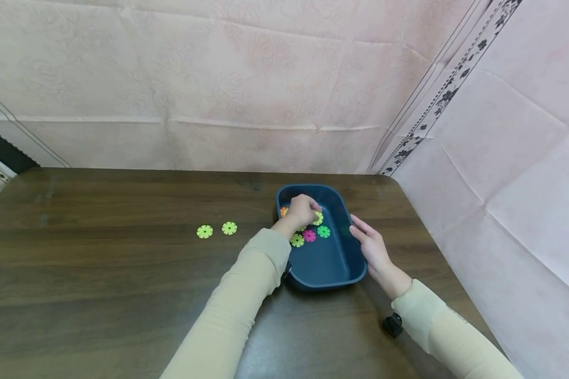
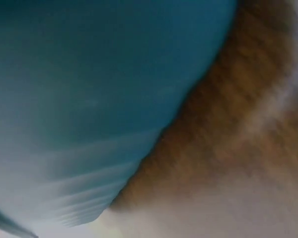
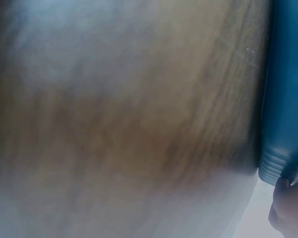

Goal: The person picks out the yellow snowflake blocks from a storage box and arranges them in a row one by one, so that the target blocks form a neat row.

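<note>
Flower-shaped pieces (image 1: pixel 309 235) lie in a blue tray (image 1: pixel 322 266) right of the frame's centre, with two more out on the tabletop (image 1: pixel 99 295). Nearest, at the bottom of the frame, pale sleeves (image 1: pixel 220 334) reach upward, and a small black device (image 1: pixel 392 325) sits at the right wrist. Midway up the tray, a yellow-green piece (image 1: pixel 297 240) lies toward its left wall, beside a magenta piece (image 1: pixel 309 236), with a green piece (image 1: pixel 323 231) to the right of that. The right hand (image 1: pixel 376 252) rests against the outside of the tray's right wall, its fingers nearly straight and touching near the rim. Left of centre, two yellow-green discs (image 1: pixel 205 231) lie on the tabletop, near each other and well apart from the tray. The left hand (image 1: pixel 301 211) reaches over the tray's left wall, pinching a pale yellow piece (image 1: pixel 319 218) between thumb and fingers; an orange piece (image 1: pixel 284 211) shows just left of it. The left wrist view is filled at upper left by the tray's blurred outer wall. Farthest, pale patterned cloth (image 1: pixel 218 79) hangs behind the tabletop, with a dark floral border (image 1: pixel 448 96) at upper right.
</note>
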The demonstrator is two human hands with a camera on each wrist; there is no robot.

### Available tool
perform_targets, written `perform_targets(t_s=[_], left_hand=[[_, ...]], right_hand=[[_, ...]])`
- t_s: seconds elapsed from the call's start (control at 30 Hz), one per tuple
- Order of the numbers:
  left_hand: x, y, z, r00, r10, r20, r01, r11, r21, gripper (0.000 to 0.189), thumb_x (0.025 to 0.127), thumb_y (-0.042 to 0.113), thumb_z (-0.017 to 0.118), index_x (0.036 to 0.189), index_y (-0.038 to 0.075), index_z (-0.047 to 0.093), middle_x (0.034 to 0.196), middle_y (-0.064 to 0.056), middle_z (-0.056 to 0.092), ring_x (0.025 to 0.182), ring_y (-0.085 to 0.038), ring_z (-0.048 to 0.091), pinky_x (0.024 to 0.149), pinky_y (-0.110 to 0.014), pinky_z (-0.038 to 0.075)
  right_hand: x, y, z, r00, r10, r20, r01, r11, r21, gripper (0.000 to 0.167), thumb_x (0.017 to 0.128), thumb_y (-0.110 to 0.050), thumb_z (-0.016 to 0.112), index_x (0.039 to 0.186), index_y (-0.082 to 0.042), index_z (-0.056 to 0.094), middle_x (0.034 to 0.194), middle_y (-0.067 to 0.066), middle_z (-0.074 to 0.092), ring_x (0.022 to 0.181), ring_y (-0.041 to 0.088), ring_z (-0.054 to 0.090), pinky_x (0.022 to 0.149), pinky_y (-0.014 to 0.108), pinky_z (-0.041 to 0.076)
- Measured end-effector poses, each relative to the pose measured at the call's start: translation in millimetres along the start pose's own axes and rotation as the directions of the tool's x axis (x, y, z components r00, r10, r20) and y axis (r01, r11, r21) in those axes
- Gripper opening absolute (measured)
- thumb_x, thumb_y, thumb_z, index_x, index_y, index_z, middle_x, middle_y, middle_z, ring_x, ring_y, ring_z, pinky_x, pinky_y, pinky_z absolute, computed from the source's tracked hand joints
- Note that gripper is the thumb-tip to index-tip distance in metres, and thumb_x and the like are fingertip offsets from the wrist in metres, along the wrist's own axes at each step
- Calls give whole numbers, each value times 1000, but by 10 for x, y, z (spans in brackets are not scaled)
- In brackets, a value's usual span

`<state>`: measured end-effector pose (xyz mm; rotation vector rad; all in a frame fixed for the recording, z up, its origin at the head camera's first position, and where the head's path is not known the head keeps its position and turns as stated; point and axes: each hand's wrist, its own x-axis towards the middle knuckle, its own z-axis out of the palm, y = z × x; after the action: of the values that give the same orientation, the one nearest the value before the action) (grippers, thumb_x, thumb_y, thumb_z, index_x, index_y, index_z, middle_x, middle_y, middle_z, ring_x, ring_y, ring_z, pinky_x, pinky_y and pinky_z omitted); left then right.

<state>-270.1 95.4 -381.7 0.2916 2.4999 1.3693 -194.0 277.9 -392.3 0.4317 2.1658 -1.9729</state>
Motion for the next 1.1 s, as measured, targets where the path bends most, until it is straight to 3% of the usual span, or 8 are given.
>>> perform_targets(t_s=[0.13, 0.27, 0.43, 0.67, 0.83, 0.93, 1.1], left_hand=[[-2, 23, -84, 1000, -19, -1, 18, 994, -105, 18, 86, 2, 62, 102, 3, 71, 108, -12, 67, 84, -20, 65, 76, -31, 57], [-9, 50, -189, 999, -39, 17, 42, 977, -208, 16, 86, 2, 63, 101, 2, 70, 103, -14, 66, 72, -15, 61, 80, -37, 57], [-46, 78, -333, 998, -35, 52, 50, 947, -316, 21, 86, 1, 63, 107, -1, 67, 109, -17, 62, 84, -24, 66, 86, -38, 55], [-112, 48, -657, 997, -68, 27, 74, 934, -351, 25, 90, 5, 60, 114, 2, 65, 117, -15, 60, 102, -26, 64, 90, -34, 53], [-157, -14, -925, 993, -115, 27, 114, 876, -469, 31, 91, 3, 58, 121, 1, 61, 127, -15, 56, 110, -27, 60, 92, -32, 52], [-191, -82, -1083, 993, -120, 18, 112, 843, -526, 34, 91, -1, 55, 125, -2, 57, 132, -16, 53, 106, -22, 59, 94, -32, 51], [-268, -247, -1326, 988, -148, 33, 135, 758, -639, 42, 92, -5, 50, 133, -5, 47, 141, -16, 45, 97, -15, 56, 92, -26, 51]], right_hand=[[-8, -10, 12, 1000, -1, 9, 1, 1000, 1, 49, 100, -23, 43, 147, -15, 31, 154, 3, 28, 139, 18, 28, 114, 37, 28], [-22, -25, 24, 1000, -9, 13, 9, 1000, -1, 49, 100, -23, 43, 147, -14, 30, 154, 3, 27, 141, 19, 26, 116, 38, 26], [-29, -25, 37, 1000, -9, 8, 9, 1000, 2, 49, 100, -22, 43, 147, -14, 31, 154, 5, 28, 140, 20, 26, 116, 38, 26], [-18, -30, 55, 1000, -15, -15, 15, 999, -40, 49, 100, -23, 45, 146, -13, 33, 154, 5, 28, 143, 22, 22, 118, 42, 20], [-20, -42, 63, 999, -25, -22, 24, 998, -59, 49, 99, -22, 45, 146, -13, 33, 154, 6, 28, 143, 22, 21, 118, 43, 18], [-20, -46, 61, 999, -30, -26, 28, 997, -66, 49, 99, -22, 45, 146, -12, 33, 154, 6, 27, 143, 22, 20, 118, 43, 17], [-18, -47, 57, 999, -30, -35, 27, 997, -70, 49, 99, -22, 45, 146, -12, 33, 154, 6, 28, 143, 21, 21, 119, 41, 17]])
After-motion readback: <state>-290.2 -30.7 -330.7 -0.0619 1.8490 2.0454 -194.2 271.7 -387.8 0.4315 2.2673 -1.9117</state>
